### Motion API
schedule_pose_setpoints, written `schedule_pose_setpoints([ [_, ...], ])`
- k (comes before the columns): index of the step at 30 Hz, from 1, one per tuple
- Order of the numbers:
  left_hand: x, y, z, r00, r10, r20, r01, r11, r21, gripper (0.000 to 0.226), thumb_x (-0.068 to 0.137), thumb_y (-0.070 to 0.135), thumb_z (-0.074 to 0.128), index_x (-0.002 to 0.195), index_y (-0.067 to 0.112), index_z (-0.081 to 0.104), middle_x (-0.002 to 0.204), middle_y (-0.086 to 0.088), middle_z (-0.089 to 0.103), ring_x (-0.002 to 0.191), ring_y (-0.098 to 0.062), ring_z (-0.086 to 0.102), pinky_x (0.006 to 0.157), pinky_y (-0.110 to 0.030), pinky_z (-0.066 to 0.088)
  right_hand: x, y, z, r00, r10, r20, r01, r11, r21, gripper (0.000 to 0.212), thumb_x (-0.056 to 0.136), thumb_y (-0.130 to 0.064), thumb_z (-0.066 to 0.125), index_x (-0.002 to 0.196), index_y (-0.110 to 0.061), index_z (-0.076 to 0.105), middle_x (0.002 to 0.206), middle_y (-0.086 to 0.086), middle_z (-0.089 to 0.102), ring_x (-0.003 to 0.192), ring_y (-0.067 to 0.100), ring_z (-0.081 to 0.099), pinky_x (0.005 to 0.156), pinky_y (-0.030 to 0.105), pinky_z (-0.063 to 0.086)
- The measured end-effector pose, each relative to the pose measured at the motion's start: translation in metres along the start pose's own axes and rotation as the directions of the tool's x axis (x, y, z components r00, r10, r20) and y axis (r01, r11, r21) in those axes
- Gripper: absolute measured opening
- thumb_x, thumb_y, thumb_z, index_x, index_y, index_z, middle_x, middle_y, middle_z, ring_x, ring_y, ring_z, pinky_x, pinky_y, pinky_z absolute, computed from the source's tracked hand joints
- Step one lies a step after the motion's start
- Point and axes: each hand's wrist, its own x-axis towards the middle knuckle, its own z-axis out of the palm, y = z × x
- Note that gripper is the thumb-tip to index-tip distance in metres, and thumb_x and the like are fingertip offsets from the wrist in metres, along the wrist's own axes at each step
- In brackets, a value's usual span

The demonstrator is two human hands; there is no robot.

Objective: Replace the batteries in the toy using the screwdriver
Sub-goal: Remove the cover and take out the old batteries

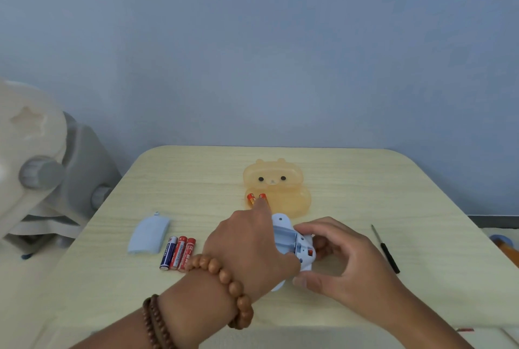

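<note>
Closest to me, the person's right hand [345, 270] has its fingers and thumb closed around the pale blue toy [286, 239], steadying it on the counter [196, 180] with its battery bay open. The left hand [247, 247] stretches across it, forefinger reaching the two fresh batteries [257, 198] beyond; I cannot tell whether it pinches one. To the left lie three batteries [178, 253], probably the old ones, and the removed battery cover [148, 233]; the screwdriver [386, 249] rests on the right. Farthest stands the orange bear-shaped case [280, 180]. Loading, closing and screwing shut seem left.
</note>
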Motion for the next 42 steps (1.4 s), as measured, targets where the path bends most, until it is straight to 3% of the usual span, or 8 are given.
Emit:
schedule_pose_setpoints([
  [12,-0.005,0.005,0.002,0.999,0.032,0.006,-0.031,0.996,-0.081,0.050,0.075,0.057,0.062,0.103,0.026,0.035,0.076,0.010,0.057,0.063,-0.008,0.055,0.055,-0.025,0.041,-0.002,0.001,0.003,0.999,-0.041,-0.013,0.042,0.999,0.035,0.054,0.067,-0.032,0.090,0.118,-0.034,0.072,0.113,-0.005,0.070,0.096,0.021,0.067,0.086,0.034,0.056],
  [18,-0.007,-0.001,-0.004,0.987,0.129,0.097,-0.121,0.990,-0.077,0.016,0.089,0.042,0.052,0.093,0.027,0.054,0.093,0.007,0.060,0.081,-0.013,0.058,0.071,-0.029,0.047,-0.003,0.001,0.002,0.999,-0.041,0.007,0.040,0.999,0.033,0.053,0.068,-0.027,0.093,0.116,-0.039,0.072,0.114,-0.006,0.069,0.097,0.022,0.067,0.087,0.038,0.056],
  [24,-0.010,-0.013,-0.010,0.958,0.197,0.207,-0.182,0.979,-0.089,0.018,0.089,0.049,0.057,0.100,0.035,0.056,0.115,0.013,0.053,0.097,-0.007,0.054,0.084,-0.025,0.046,-0.004,0.004,0.003,0.998,-0.059,-0.014,0.060,0.997,0.055,0.053,0.068,-0.033,0.091,0.117,-0.037,0.072,0.114,-0.005,0.069,0.096,0.022,0.067,0.084,0.039,0.057],
  [30,0.001,-0.020,-0.013,0.972,0.212,-0.099,-0.228,0.954,-0.194,0.022,0.087,0.054,0.057,0.081,0.033,0.059,0.107,0.019,0.059,0.100,0.002,0.054,0.088,-0.020,0.043,-0.003,0.006,0.003,0.997,-0.071,0.010,0.071,0.998,-0.001,0.054,0.067,-0.030,0.091,0.116,-0.043,0.070,0.113,-0.011,0.070,0.097,0.018,0.068,0.083,0.029,0.056],
  [33,0.015,-0.025,-0.023,0.957,0.094,-0.274,-0.196,0.907,-0.373,0.015,0.086,0.041,0.069,0.081,0.028,0.065,0.081,0.014,0.068,0.076,-0.002,0.064,0.069,-0.016,0.048,-0.002,0.007,0.004,0.997,-0.080,-0.004,0.080,0.997,0.005,0.058,0.066,-0.030,0.090,0.117,-0.046,0.068,0.113,-0.011,0.071,0.096,0.018,0.069,0.083,0.030,0.056],
  [36,0.035,-0.033,-0.030,0.976,-0.026,-0.217,-0.109,0.802,-0.587,0.015,0.087,0.019,0.075,0.090,0.028,0.064,0.079,0.003,0.071,0.058,-0.015,0.071,0.055,-0.023,0.054,-0.002,0.008,0.005,0.997,-0.082,-0.013,0.082,0.997,0.007,0.058,0.066,-0.029,0.091,0.117,-0.045,0.069,0.112,-0.010,0.071,0.095,0.018,0.069,0.083,0.034,0.057],
  [39,0.055,-0.043,-0.032,0.990,-0.066,-0.127,-0.038,0.734,-0.678,0.006,0.087,0.018,0.075,0.084,0.020,0.072,0.079,-0.001,0.074,0.063,-0.024,0.075,0.062,-0.026,0.059,-0.001,0.009,0.005,0.996,-0.087,-0.016,0.087,0.996,-0.003,0.058,0.065,-0.029,0.091,0.117,-0.045,0.069,0.111,-0.010,0.071,0.093,0.017,0.069,0.082,0.035,0.057],
  [42,0.069,-0.052,-0.032,0.998,-0.032,-0.060,-0.008,0.830,-0.558,0.012,0.080,0.033,0.082,0.089,0.027,0.077,0.074,0.009,0.076,0.072,-0.001,0.072,0.066,-0.007,0.044,-0.001,0.008,0.005,0.995,-0.095,-0.017,0.095,0.995,0.006,0.057,0.065,-0.028,0.091,0.116,-0.045,0.070,0.109,-0.010,0.071,0.091,0.016,0.069,0.080,0.032,0.057],
])
